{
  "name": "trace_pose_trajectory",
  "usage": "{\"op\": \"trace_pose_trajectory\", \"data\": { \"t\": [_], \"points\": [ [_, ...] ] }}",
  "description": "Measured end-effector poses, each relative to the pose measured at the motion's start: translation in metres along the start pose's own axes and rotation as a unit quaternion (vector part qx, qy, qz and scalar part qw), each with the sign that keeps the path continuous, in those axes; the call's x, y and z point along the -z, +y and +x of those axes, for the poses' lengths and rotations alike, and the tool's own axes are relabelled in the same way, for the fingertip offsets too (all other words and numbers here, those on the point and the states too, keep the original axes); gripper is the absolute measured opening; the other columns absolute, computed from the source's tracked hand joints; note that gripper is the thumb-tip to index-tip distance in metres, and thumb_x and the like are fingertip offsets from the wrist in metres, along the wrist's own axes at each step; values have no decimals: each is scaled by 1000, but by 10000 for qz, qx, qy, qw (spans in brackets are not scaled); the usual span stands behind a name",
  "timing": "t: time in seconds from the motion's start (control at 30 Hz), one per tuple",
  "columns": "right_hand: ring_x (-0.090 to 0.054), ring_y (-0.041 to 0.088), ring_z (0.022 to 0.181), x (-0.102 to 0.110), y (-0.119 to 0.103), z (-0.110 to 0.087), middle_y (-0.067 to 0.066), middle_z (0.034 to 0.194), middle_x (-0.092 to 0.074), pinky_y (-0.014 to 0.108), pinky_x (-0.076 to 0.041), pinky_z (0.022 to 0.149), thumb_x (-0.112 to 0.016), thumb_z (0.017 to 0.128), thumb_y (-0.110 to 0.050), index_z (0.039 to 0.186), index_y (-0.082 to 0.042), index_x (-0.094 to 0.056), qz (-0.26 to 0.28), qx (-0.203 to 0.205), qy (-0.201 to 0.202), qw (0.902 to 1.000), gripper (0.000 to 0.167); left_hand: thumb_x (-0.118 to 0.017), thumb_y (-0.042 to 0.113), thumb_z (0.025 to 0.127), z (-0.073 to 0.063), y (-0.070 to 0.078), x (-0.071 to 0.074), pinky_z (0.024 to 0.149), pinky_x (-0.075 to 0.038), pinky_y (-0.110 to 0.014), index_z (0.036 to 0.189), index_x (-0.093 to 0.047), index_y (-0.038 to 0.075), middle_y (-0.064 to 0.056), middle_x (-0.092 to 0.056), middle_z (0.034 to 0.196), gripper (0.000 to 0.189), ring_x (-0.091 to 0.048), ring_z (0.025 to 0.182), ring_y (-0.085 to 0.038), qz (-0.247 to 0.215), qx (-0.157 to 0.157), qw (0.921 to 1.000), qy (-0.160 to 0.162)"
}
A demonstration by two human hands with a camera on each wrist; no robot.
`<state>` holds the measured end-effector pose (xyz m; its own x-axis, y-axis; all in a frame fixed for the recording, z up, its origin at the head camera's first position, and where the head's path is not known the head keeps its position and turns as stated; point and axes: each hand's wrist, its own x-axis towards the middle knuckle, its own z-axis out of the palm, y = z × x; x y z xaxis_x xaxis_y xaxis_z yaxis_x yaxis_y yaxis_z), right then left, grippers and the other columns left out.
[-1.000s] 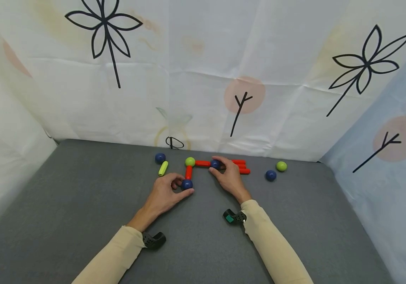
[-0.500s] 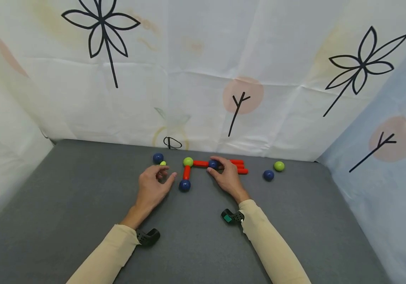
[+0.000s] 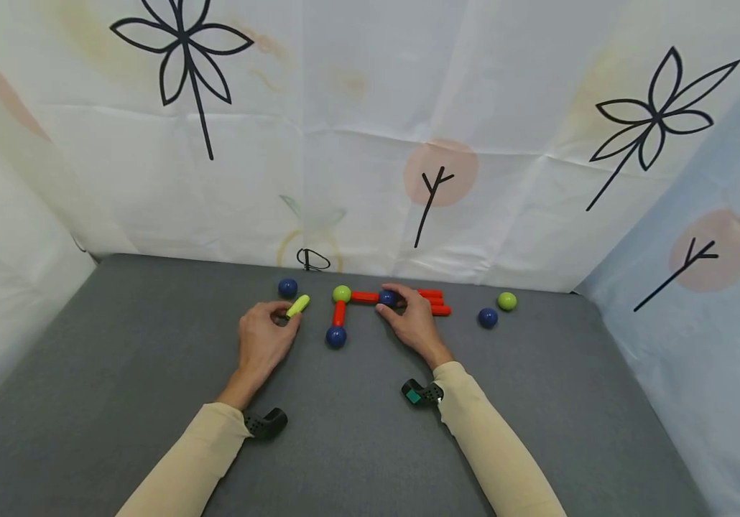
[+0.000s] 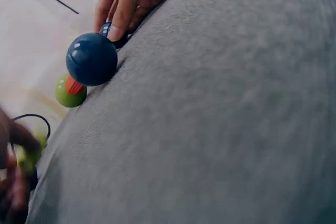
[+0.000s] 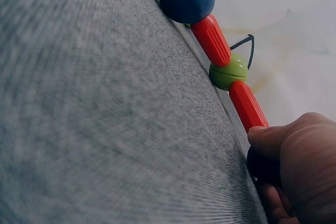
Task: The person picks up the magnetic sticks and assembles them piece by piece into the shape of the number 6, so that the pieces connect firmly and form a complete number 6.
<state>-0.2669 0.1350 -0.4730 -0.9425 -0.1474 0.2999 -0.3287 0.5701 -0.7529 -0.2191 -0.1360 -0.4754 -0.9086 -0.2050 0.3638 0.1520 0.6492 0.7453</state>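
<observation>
My left hand (image 3: 264, 337) pinches a short yellow-green rod (image 3: 297, 306) between thumb and fingers, left of a joined piece. That piece has a green ball (image 3: 341, 294) at its corner. One red rod (image 3: 339, 314) runs from the corner toward me to a blue ball (image 3: 336, 337); a second red rod (image 3: 364, 296) runs right to another blue ball (image 3: 387, 298). My right hand (image 3: 414, 324) holds this right-hand blue ball between thumb and fingers. In the right wrist view, the thumb also lies against the end of the red rod (image 5: 249, 106).
Several loose red rods (image 3: 440, 311) lie just beyond my right hand, partly covered by it. Farther right are a blue ball (image 3: 488, 318) and a green ball (image 3: 507, 301). Another blue ball (image 3: 288, 288) sits behind the yellow-green rod. A printed cloth (image 3: 370, 143) hangs at the table's back edge.
My left hand has let go of the near blue ball, moved left and picked up the yellow-green rod, which now points more to the right. My right hand keeps its hold.
</observation>
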Motion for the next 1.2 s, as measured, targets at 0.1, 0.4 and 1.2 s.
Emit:
{"op": "trace_pose_trajectory", "data": {
  "t": [0.1, 0.4, 1.2],
  "points": [
    [-64, 30, 96, 1, 0, 0, 18, 121, -67, 45, -51, 87, -80, 89, -12, 129, -6, -68, 0, -3, -16, 10000, 42, -81, 14, 86, 1, 3, 2, 73, -50, -38, 103, -77, 2, -12, -69, 91, 22, -63, 79, -24, -447, -291, 9981, -298],
    [-64, 31, 97, 1, 0, 0, 17, 124, -66, 46, -51, 88, -79, 90, -11, 130, -6, -68, 57, -9, -28, 10000, 42, -78, 12, 90, 4, 12, 8, 73, -54, -21, 108, -73, 4, -10, -70, 100, 20, -67, 85, -20, -1395, -498, 9823, -1143],
    [-63, 31, 98, 0, 2, 1, 16, 124, -66, 45, -51, 89, -79, 90, -12, 129, -8, -69, 81, -110, -42, 9999, 41, -75, -2, 89, 2, -8, 21, 79, -54, -20, 109, -69, -10, -27, -68, 108, 22, -65, 90, -12, -2884, -79, 9333, -2141]
  ]
}}
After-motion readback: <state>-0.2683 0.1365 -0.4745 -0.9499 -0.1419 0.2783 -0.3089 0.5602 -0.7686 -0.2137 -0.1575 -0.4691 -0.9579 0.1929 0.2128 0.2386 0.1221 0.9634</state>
